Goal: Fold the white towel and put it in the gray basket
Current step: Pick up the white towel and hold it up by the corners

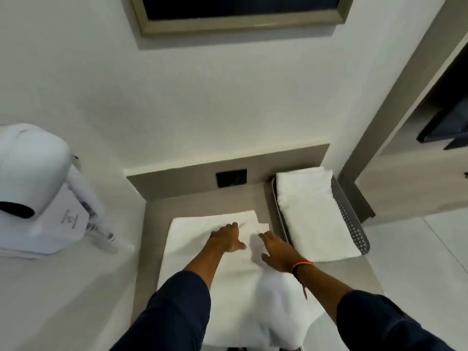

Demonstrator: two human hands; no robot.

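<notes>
So the white towel (202, 249) is spread flat on the gray counter (152, 216) in the lower middle of the frame, with its near end hanging off the front edge toward the camera. Both hands are pressed down on it, palms flat. The left hand (226, 238) sits near the far edge of the towel with fingers stretched out forward, not gripping anything. The right hand (274, 249) is just beside it, to the right, fingers also spread and lying flat on the cloth close to the towel's right corner, where a small layered flap sticks out. There's an orange bracelet (302, 265) on the right wrist, and both arms have dark sleeves pushed up.

The gray basket (352, 224) is just right of the towel, center right of the frame, against the back ledge. It already has a folded white towel (311, 211) lying in it. Over at the left edge there's a white wall-mounted hair dryer (38, 188).
</notes>
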